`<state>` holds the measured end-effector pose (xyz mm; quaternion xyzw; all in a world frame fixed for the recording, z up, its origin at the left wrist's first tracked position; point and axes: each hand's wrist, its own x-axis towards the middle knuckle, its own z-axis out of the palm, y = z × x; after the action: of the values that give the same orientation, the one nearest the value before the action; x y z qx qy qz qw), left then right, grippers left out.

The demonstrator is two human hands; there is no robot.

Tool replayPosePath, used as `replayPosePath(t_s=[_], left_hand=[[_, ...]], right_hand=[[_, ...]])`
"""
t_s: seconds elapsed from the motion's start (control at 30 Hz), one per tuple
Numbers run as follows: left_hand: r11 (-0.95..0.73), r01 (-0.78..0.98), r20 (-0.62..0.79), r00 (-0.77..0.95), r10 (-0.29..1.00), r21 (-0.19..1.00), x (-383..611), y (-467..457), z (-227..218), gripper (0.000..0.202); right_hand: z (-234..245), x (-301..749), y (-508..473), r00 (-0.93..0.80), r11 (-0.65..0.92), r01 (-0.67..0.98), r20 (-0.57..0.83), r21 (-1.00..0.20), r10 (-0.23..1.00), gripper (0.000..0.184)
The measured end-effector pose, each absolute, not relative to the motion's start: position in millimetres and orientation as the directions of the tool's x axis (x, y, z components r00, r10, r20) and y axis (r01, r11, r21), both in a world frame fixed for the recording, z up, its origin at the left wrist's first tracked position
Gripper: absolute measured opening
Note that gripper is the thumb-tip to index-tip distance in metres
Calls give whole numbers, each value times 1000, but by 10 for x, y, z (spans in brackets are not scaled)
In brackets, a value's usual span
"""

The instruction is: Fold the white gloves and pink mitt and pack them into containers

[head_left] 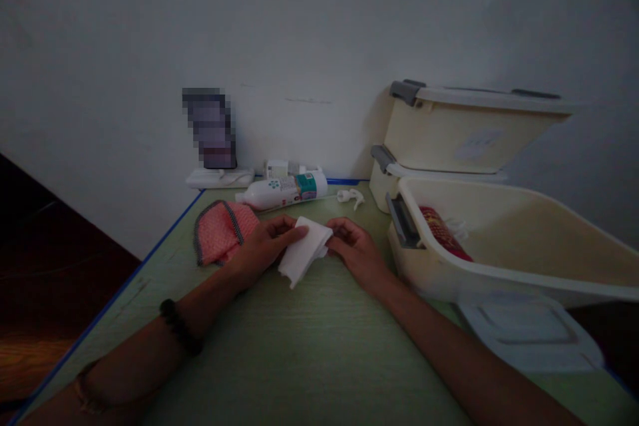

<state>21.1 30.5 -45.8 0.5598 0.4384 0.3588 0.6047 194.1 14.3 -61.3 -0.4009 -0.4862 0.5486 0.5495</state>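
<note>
A folded white tissue [303,253] is held between my two hands above the green table. My left hand [262,246] pinches its upper left side, thumb on top and fingers behind. At its right edge, the closed fingertips of my right hand [358,251] grip the tissue. The lower end hangs loose with a ragged edge. Just left of my left hand lies a red-and-white patterned cloth [217,233] with a dark checked border. Behind both hands a white bottle [287,192] with a green label lies on its side, and a white pump head [352,196] lies to its right.
An open cream bin [499,279] on the right holds a red patterned item [442,233]. Behind it stands another cream bin [449,140]. A pale lid [534,333] lies at the front right. A blurred phone [214,133] stands above a white power strip [219,178] by the wall.
</note>
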Motion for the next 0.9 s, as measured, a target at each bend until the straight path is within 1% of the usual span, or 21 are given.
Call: replayPosePath(t_s=[0.07,0.2,0.37,0.43,0.5,0.57,0.7,0.8,0.9], left_hand=[[118,59,-132,364,922,991,209,303,-456,22],[65,83,-92,378,921,994,204,303,-451,23],[29,69,-53,368,928,997,212,300,-448,22],[30,63,-50,342,938,998,217,298,-447,22],[32,61,-50,318,947,998,219,294,-443,23],[29,69,-49,313,948,997,218,290,-433,22],[18,90,-47,336,941,996,211,286,-421,22],[60,43,-72,380,922,997,218,286,-431,20],[121,-12,-103,440,892,993,235,284,-446,21]], right_hand=[[-612,1935,142,-66,73,-218,89,-973,994,13],[-646,1932,154,-75,38,-327,66,-944,995,13],[-662,1960,164,-144,-17,-441,52,-897,988,10],[-655,1967,164,-177,-26,-471,65,-882,982,12],[-650,1966,161,-191,-10,-460,89,-888,978,15],[-651,1955,156,-186,21,-406,106,-913,977,17],[-666,1930,152,-149,41,-302,89,-952,985,18],[-664,1930,162,-112,20,-328,60,-945,992,16],[-628,1946,169,-52,-36,-370,-18,-929,998,18]])
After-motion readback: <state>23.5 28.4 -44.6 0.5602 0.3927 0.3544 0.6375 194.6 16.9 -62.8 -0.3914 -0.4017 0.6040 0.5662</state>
